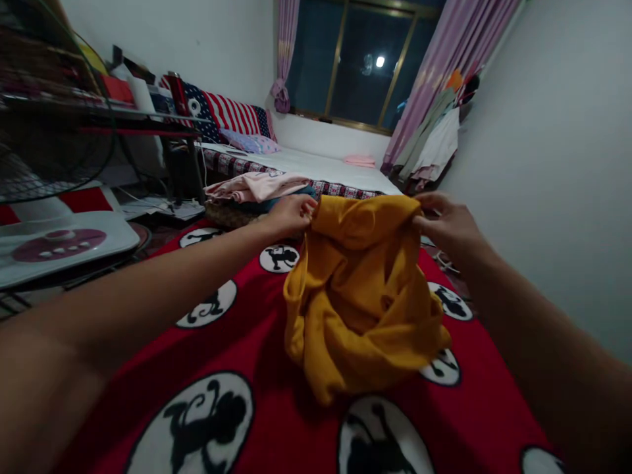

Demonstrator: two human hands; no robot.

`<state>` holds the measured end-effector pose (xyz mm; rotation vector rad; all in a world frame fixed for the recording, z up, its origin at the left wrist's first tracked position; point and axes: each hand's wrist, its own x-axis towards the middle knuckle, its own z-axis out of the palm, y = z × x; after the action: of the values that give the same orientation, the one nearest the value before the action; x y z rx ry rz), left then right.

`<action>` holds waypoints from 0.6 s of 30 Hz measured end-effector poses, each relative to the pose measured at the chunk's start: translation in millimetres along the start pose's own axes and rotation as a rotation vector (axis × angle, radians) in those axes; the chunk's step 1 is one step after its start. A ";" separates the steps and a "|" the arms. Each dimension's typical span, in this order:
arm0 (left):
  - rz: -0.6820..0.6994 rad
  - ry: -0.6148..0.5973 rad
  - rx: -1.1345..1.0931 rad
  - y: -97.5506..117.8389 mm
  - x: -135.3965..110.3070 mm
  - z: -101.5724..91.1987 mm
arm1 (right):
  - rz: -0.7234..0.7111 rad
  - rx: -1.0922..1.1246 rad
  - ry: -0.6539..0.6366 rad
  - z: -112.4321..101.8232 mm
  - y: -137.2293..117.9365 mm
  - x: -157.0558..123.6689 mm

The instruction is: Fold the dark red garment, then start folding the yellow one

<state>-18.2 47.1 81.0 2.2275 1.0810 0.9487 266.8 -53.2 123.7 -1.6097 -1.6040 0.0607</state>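
A mustard-yellow garment (365,296) hangs bunched between my two hands, its upper edge stretched flat and its lower folds resting over the red cloth (266,401). My left hand (295,214) pinches the upper left corner. At the upper right corner, my right hand (447,220) grips the fabric between thumb and fingers. What kind of garment it is cannot be made out. The red cloth beneath has white ovals with black monkey-like figures.
Beyond the red cloth lies a pile of folded clothes (257,187) on a woven basket. A bed (316,168) stands under the window. At the left are a desk (148,118) and a fan with a white base (74,243). Clothes (437,145) hang by the right wall.
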 end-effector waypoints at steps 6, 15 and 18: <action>0.241 0.037 0.199 -25.5 -10.1 21.6 | -0.144 -0.017 -0.064 31.1 35.4 -35.5; 0.418 -0.567 0.226 -55.4 -96.5 31.4 | -0.376 -0.373 -0.447 25.1 62.5 -123.4; 0.423 -0.524 0.227 -57.3 -97.6 33.2 | -0.227 -0.488 -0.291 14.2 61.8 -106.3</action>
<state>-63.9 -3.6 -15.1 2.7388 0.5077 0.3496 289.2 -124.9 25.3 -1.8271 -2.1402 -0.2456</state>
